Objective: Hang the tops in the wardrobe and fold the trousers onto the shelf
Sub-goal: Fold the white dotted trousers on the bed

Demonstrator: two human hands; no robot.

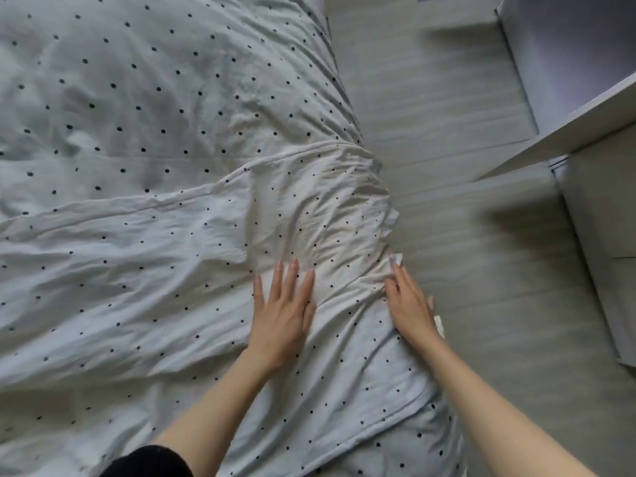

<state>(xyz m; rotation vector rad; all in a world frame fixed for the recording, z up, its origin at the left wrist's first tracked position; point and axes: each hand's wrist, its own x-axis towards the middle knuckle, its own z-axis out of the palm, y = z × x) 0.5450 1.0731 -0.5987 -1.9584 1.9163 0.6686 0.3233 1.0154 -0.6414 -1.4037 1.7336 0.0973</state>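
A pale garment (pixel 309 215) with small dark dots is laid on a bed, over a duvet (pixel 137 80) of similar pale cloth with larger dark dots. Whether it is a top or trousers cannot be told; it is creased and bunched near the bed's right edge. The left hand (pixel 280 311) is pressed flat on the garment, fingers straight and spread, nothing gripped. The right hand (pixel 409 301) is laid at the garment's right edge, fingers extended along the fabric, with a small white tag (pixel 395 260) seen just beyond its fingertips. A grey striped floor (pixel 464 235) is seen to the right, and white furniture (pixel 592 125) stands at the upper right.
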